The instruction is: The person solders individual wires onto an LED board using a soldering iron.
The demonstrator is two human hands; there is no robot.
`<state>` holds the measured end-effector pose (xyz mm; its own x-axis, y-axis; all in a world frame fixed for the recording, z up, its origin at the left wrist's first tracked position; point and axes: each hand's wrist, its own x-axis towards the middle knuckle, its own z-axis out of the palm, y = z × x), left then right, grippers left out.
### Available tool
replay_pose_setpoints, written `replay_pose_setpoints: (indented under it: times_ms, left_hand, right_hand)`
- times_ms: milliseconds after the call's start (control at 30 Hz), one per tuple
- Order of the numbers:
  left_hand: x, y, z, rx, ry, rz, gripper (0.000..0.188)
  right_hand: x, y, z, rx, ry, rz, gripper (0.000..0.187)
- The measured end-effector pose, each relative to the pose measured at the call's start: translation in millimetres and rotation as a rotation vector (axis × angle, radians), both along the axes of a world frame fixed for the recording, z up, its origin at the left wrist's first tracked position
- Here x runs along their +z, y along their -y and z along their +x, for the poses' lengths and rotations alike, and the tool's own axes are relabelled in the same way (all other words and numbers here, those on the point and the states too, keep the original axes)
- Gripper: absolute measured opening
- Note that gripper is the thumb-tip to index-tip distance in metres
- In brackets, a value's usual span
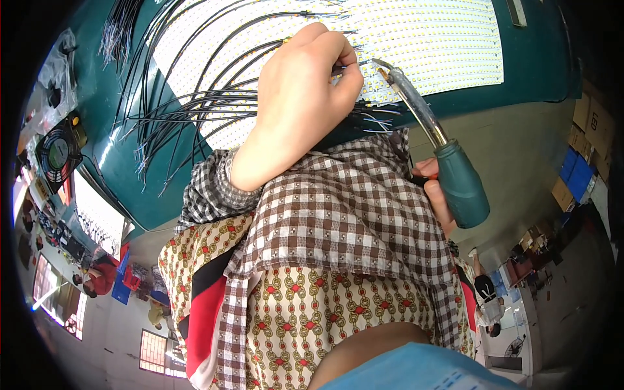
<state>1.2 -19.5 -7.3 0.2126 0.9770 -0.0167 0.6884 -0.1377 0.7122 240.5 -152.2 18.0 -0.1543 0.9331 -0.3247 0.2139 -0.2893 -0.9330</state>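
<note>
Blue mask (403, 370) closest, soldering iron (450, 157) tip just right of left hand (302, 91).

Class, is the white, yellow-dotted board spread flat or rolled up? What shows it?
Spread flat: the broad white, yellow-dotted board lies across the dark green tabletop, its rows showing to an uncurled right edge.

Your left hand (305, 84) is out front, back up, thumb (351, 83) and index finger (339, 44) pinched at the tips; left wrist (252, 170) bare. Your right hand (440, 203) sits further right, fingers (426, 167) curled, mostly hidden.
</note>
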Motion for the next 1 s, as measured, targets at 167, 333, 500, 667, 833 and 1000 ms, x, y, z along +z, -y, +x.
replay_pose_setpoints:
  times_ms: [167, 333, 500, 667, 833, 1000]
  left_hand:
    - [0.5, 0.1, 0.1, -0.003, 0.004, 0.003, 0.009]
    - [1.1, -0.4, -0.1, -0.007, 0.012, 0.007, 0.009]
    - [-1.6, -0.5, 1.5, 0.015, 0.065, 0.030, 0.007]
    - [-0.6, -2.0, 0.7, 0.008, 0.058, 0.022, 0.007]
    - [-1.3, -3.0, 0.2, 0.005, 0.054, 0.013, 0.007]
    - [-1.5, -2.1, -1.2, 0.010, 0.043, 0.010, 0.007]
  right_hand:
    - [1.5, 2.8, -2.5, -0.027, 0.022, -0.046, 0.020]
    - [-0.5, 3.1, -4.0, -0.072, -0.005, -0.064, 0.019]
    - [-4.8, 4.2, -1.9, -0.039, 0.015, -0.048, 0.018]
    - [-10.5, 11.5, -10.4, -0.126, 0.019, -0.033, 0.018]
    - [-4.9, 2.9, -14.7, -0.140, -0.013, 0.004, 0.019]
    - [3.7, -2.2, -9.4, -0.092, -0.031, -0.028, 0.022]
